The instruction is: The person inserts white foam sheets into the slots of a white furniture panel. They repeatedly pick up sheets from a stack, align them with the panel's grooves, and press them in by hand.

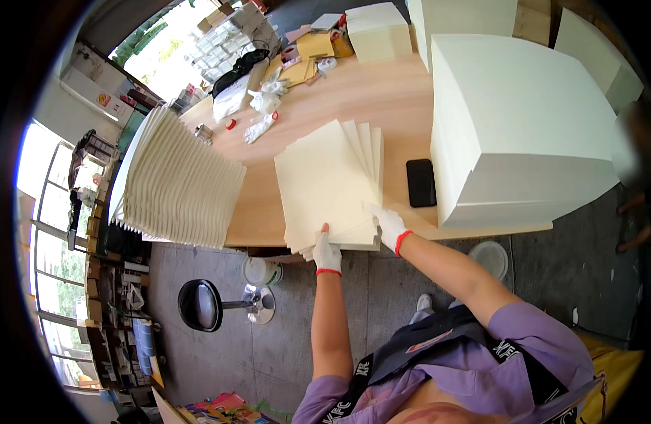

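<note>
A pile of cream paper sheets [325,180] lies before me on the wooden table, its layers fanned out unevenly at the far right. My left hand [327,256], in a white glove with a red cuff and a bare thumb tip, grips the near edge, thumb on top and fingers hidden beneath. At the right edge of the same sheets is my right hand [390,227], gloved likewise, its fingers closed on the paper near the corner. A black phone [421,183] lies just right of the sheets.
A tall fanned paper stack [177,180] stands at the left, a large squared stack [523,99] at the right. Spare white gloves [260,127] and a red tape roll [231,124] lie farther back. Below are a stool [200,305] and a white bucket [262,271].
</note>
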### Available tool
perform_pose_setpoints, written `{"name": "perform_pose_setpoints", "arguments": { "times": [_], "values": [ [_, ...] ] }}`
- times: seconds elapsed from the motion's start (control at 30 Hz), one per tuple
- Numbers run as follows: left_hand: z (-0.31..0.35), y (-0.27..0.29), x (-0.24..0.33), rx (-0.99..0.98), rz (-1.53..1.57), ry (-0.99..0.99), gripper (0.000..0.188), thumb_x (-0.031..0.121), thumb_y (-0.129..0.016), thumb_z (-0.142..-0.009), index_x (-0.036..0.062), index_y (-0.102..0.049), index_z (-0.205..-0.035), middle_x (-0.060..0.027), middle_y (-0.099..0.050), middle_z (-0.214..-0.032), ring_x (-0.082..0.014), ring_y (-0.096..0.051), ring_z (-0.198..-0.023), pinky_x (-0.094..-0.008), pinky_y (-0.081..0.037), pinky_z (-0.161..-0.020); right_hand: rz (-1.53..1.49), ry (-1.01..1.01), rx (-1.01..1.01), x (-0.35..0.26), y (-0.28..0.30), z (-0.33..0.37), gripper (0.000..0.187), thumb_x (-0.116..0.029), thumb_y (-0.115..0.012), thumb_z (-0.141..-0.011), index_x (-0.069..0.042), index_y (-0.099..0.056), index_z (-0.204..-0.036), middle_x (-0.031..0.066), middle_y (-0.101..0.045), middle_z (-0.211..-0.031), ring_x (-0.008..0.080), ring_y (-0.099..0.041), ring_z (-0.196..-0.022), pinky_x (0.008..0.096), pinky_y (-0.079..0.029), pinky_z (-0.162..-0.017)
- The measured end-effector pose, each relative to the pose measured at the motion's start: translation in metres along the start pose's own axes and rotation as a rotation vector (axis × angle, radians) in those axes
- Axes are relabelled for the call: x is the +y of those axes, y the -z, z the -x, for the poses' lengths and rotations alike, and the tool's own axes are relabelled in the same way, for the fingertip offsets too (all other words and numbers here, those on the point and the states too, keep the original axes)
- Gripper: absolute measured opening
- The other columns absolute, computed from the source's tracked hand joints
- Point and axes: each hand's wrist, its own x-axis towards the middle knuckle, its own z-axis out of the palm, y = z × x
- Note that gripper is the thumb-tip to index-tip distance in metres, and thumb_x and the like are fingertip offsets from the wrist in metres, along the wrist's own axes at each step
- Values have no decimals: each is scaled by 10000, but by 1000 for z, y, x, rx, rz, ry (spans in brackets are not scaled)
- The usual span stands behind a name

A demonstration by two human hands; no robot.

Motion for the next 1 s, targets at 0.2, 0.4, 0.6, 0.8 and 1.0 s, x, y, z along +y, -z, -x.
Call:
{"name": "perform_pose_setpoints", "arguments": {
  "times": [0.2, 0.4, 0.6, 0.8, 1.0],
  "values": [
    [-5, 2, 8, 61, -7, -3, 289, 104, -670, -938, 50, -591, -1210, -104, -637, -1219, -275, -643, -1100, -434, -571, -933, 220, -45, 5, -32, -16, 74, 471, -337, -705, -919, -92, -578, -1301, 96, -674, -1072, 194, -655, -906, 377, -538, -813],
    [2, -22, 15, 153, -8, 51, 189, 68, -682, -905, 38, -655, -1090, -107, -668, -1107, -270, -670, -970, -413, -595, -827, 317, -316, -214, -39, 105, 169, 380, -351, -647, -966, -102, -601, -1249, 85, -694, -1087, 192, -689, -901, 355, -575, -787],
    [-2, -23, 19, 197, 6, 20, 220, 38, -692, -887, 58, -640, -1100, -79, -657, -1128, -265, -654, -973, -433, -565, -903, 52, -295, -140, -47, 247, 226, 262, -311, -629, -976, -119, -608, -1154, 54, -700, -1007, 172, -688, -831, 337, -580, -731],
    [-2, -13, 28, 179, -45, 28, 166, 128, -678, -926, 108, -643, -1087, -53, -666, -1060, -231, -614, -1015, -400, -522, -933, -8, -108, 74, -78, 259, 256, 222, -260, -558, -1019, -105, -606, -1170, 69, -703, -1004, 181, -691, -834, 326, -580, -712],
    [55, 12, 27, 120, -1032, -471, 229, 135, -567, -947, 44, -605, -1154, -118, -647, -1226, -265, -620, -1096, -428, -489, -992, 42, 165, 118, -131, 257, 293, 240, -280, -550, -1025, -87, -634, -1140, 74, -705, -959, 144, -673, -771, 309, -567, -672]
  ]
}}
